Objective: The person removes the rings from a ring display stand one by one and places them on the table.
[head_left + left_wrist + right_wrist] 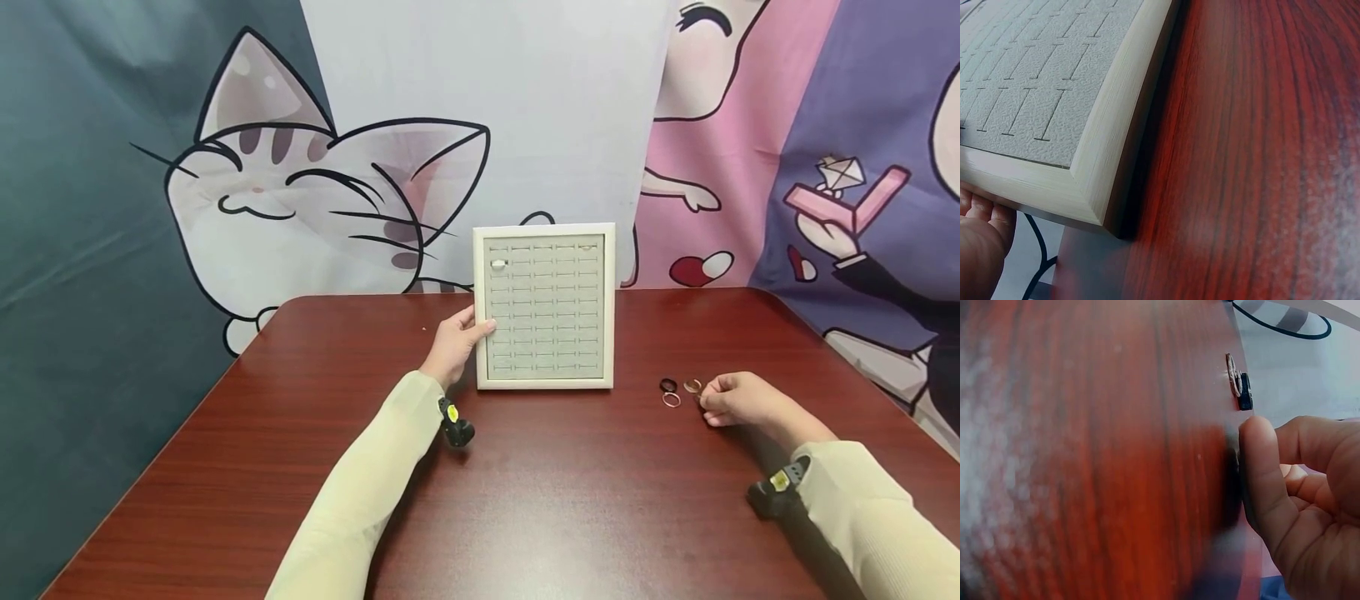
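Observation:
A white-framed ring display board (545,308) with a grey slotted pad stands upright on the table. My left hand (452,343) grips its left edge, thumb on the front and fingers behind; the left wrist view shows the frame's lower corner (1094,206). A white-topped ring (498,264) sits in the upper left of the pad and a thin ring (587,247) at the upper right. On the right, my right hand (738,402) pinches a small ring (699,398) at the tabletop, mostly hidden by the fingertips. Close by lie a black ring (667,385), a silver-toned ring (671,401) and a gold-toned ring (692,386).
The dark red wooden table (570,500) reaches back to a printed cloth backdrop (480,67) with cartoon figures. Each wrist wears a small black camera, one on the left (455,423) and one on the right (777,490). A black cable (1040,250) hangs beyond the table edge.

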Action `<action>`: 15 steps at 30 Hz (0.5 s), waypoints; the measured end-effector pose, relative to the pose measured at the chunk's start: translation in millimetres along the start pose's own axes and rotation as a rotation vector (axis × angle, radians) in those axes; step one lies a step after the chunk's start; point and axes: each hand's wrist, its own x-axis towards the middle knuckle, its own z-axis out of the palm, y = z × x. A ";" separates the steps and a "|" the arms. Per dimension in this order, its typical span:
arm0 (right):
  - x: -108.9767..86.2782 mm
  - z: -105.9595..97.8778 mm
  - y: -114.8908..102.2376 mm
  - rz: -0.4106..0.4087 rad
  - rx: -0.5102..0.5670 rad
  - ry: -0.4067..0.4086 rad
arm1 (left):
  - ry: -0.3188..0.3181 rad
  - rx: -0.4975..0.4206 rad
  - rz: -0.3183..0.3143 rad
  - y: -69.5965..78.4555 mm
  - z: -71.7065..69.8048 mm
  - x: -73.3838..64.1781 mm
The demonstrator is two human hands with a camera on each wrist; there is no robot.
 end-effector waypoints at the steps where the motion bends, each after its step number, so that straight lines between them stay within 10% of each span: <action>1: 0.2 0.0 0.4 0.000 0.001 0.000 | 0.001 0.000 0.000 0.0 0.0 0.0; 15: 0.7 0.2 3.3 0.005 0.039 -0.002 | -0.002 -0.005 -0.001 -1.9 -0.8 2.1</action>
